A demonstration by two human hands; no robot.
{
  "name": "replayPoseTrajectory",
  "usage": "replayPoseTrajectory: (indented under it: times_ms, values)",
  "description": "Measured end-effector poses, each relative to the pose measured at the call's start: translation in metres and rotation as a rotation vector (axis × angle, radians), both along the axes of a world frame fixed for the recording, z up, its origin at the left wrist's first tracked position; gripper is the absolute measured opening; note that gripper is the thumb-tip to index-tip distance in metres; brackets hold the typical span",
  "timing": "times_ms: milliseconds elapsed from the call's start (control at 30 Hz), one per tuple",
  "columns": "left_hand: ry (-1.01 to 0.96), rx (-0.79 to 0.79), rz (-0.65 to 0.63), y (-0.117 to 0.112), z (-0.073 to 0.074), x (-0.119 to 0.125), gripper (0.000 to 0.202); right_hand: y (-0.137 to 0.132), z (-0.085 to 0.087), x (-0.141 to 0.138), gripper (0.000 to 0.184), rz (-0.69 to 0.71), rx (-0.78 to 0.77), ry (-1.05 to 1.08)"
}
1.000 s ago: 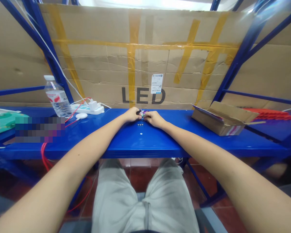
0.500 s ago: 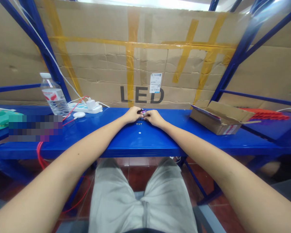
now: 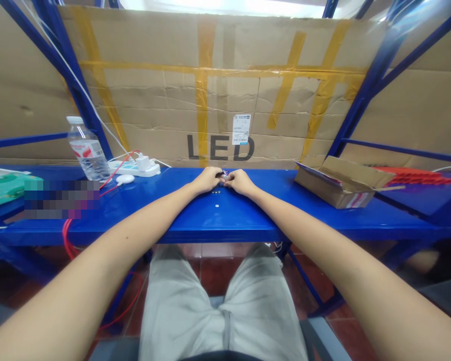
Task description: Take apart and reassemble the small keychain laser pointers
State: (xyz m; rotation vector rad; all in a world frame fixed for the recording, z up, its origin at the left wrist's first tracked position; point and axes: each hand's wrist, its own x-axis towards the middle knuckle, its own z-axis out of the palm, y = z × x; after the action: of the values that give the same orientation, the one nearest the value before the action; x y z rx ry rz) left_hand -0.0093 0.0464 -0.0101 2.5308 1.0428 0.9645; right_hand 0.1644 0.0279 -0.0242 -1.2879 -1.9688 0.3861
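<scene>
Over the far half of the blue table [image 3: 195, 218], my left hand [image 3: 208, 179] and my right hand [image 3: 240, 181] meet fingertip to fingertip. Both are closed on one small dark object with a purple, shiny part [image 3: 225, 174]. Fingers cover most of it, so its kind is not clear. Just below the hands lie several tiny silvery pieces [image 3: 216, 192] in a row. Nearer to me, a single small pale disc [image 3: 217, 206] rests on the tabletop.
At the left stand a water bottle [image 3: 88, 155], a white power strip [image 3: 137, 168] with red cables and a green packet [image 3: 13, 188]. On the right sit an open cardboard box [image 3: 338, 185] and red sheets [image 3: 411, 175]. A large carton [image 3: 154, 110] closes off the back.
Both hands stay almost in place on the small object, with slight finger shifts. The view has moved a little, so things at the left appear slightly farther right.
</scene>
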Motion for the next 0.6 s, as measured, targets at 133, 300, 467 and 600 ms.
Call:
replayPoseTrajectory:
  times_ms: [133,300,467,600]
  values:
    - [0.035,0.055,-0.017,-0.0021,-0.0009,0.0006,0.004,0.0011,0.0023,-0.0005,0.018,-0.041,-0.029,-0.024]
    - [0.021,0.021,-0.029,-0.0034,-0.0025,0.0012,0.005,0.0018,0.0045,-0.0010,0.012,-0.061,-0.060,-0.042]
    - [0.035,0.028,-0.013,-0.0049,-0.0015,0.0003,0.005,0.0038,0.0050,-0.0015,0.015,-0.055,-0.070,-0.047]
    - [-0.015,0.032,0.001,-0.0040,-0.0012,0.0044,0.007,0.0023,0.0063,-0.0015,0.017,-0.059,-0.017,-0.112]
